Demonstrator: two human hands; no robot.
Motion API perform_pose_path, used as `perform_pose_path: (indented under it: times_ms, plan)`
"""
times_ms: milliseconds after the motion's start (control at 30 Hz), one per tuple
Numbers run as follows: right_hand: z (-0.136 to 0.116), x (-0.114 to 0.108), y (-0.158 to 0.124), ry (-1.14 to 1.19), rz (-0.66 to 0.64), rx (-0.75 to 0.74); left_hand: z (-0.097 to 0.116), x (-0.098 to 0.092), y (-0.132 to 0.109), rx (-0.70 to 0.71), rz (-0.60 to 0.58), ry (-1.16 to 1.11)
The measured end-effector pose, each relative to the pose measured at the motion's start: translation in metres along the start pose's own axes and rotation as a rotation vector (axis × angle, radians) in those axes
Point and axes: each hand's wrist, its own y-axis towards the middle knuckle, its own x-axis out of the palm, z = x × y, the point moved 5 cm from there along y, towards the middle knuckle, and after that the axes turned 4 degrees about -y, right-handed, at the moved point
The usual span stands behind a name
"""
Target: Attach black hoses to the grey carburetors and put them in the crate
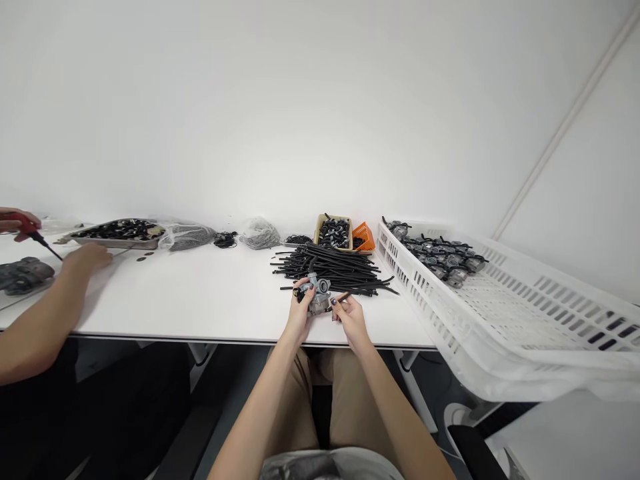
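Near the front edge of the white table point(210, 303), the person's two hands were working above the surface, with the pile of black tubes point(333, 263) just behind them. The left hand point(299, 313) was closed around one metal part point(320, 301), its thumb resting on the body. The right hand point(352, 321) was pinching one short black tube point(345, 297) between thumb and finger, at the right side of this part; whether the tube was already touching it, I could not tell.

To the left, a wide stretch of white surface ran as far as the forearm of a co-worker. To the right the room was narrower, because one white crate point(560, 363) stood close by and its corner reached beyond the table edge.

As for numbers, the tubes in the pile were too many to count, and so were the metal parts grouped point(445, 259) at the far left side of the crate. Along the wall I counted two baskets, one beige point(317, 233) and one orange point(369, 235), two plastic bags point(186, 237), and one metal tray point(115, 244). Two small dark pieces point(141, 259) lay before the tray. The co-worker had one red-handled screwdriver point(25, 227) in one hand.
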Motion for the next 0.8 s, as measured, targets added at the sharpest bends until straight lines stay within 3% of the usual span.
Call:
perform_pose_path:
  times_ms: [267, 467, 633, 800]
  plan:
    - [0.003, -0.010, 0.002, -0.041, 0.211, -0.066, 0.002, 0.002, -0.002, -0.019, -0.027, -0.015]
    - [0.009, -0.015, 0.003, -0.106, 0.276, -0.053, 0.003, 0.004, -0.001, -0.006, -0.039, -0.006]
    - [0.005, -0.013, 0.001, -0.198, 0.250, -0.048, 0.002, 0.003, 0.000, 0.003, -0.026, -0.009]
    - [0.001, -0.013, -0.001, -0.162, 0.291, -0.070, 0.001, 0.002, 0.002, -0.011, -0.023, -0.010]
